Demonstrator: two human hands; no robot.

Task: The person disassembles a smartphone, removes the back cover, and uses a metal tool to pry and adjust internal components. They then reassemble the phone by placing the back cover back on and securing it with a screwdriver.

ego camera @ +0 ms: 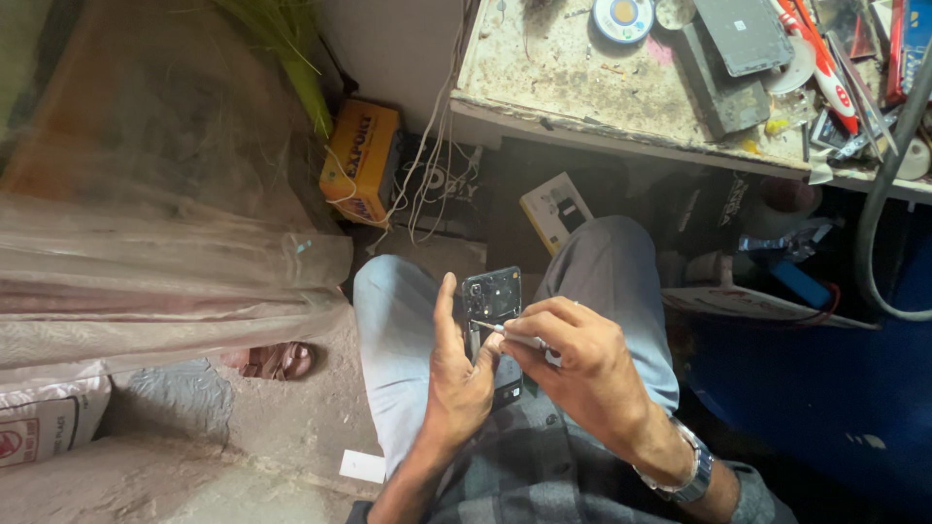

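Observation:
My left hand (456, 374) grips an opened dark mobile phone (493, 296) from its left side, thumb pointing up along the edge, above my lap. Its back cover is off and the inner parts show. My right hand (573, 364) pinches a thin silver tool (507, 334), like tweezers or a small screwdriver, with its tip touching the phone's middle. The phone's lower part is hidden behind my fingers. A metal wristwatch (691, 471) sits on my right wrist.
A worn workbench (573, 82) stands ahead with a solder reel (622, 16), a grey slab-like device (743, 34), pens and small tools. Beneath it lie a yellow box (361, 160), white cables (427, 165) and a small carton (555, 209). Plastic-covered sacks (146, 252) fill the left.

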